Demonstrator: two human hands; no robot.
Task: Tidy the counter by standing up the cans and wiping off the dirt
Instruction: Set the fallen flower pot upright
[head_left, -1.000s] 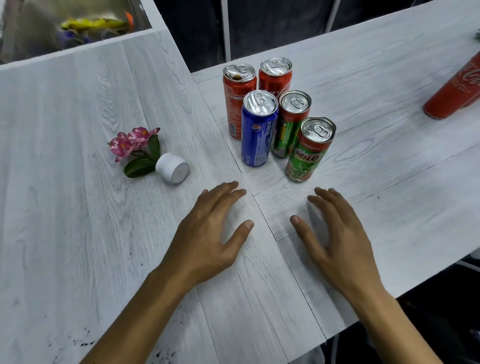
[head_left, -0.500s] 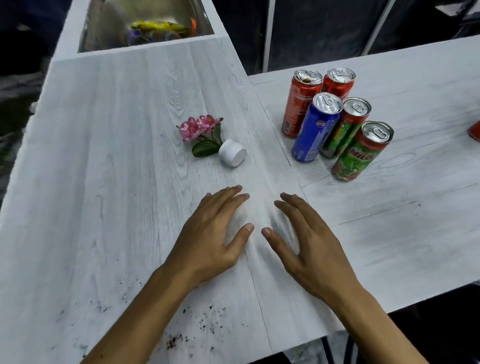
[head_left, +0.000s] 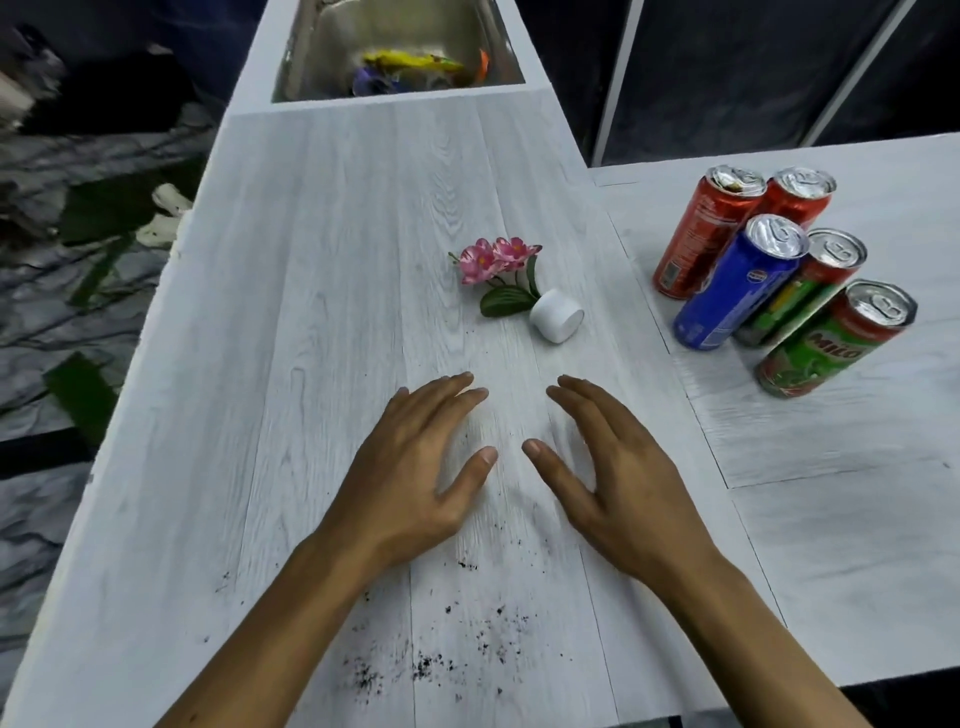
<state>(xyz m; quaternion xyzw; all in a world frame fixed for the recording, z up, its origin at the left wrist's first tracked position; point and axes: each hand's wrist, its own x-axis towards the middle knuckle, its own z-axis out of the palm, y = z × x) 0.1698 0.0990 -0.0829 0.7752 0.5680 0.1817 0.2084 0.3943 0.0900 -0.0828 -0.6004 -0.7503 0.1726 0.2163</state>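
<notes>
Several cans stand upright in a cluster at the right of the pale wood counter (head_left: 291, 364): two red cans (head_left: 693, 234), a blue can (head_left: 735, 286), a green and red can (head_left: 800, 291) and a Milo can (head_left: 826, 348). Dark specks of dirt (head_left: 431, 660) lie scattered on the counter near its front edge, between my forearms. My left hand (head_left: 410, 483) and my right hand (head_left: 618, 483) rest flat on the counter side by side, fingers straight, holding nothing. Both hands lie left of the cans and just beyond the dirt.
A small white pot (head_left: 557, 315) lies tipped on its side with pink flowers (head_left: 496, 257) and green leaves, just beyond my hands. A steel sink (head_left: 400, 52) with colourful items sits at the counter's far end. The counter drops off at the left edge.
The view has swung left, so the cans now sit at the far right. My right hand has slid left, close beside my left hand. The dirt has come into view.
</notes>
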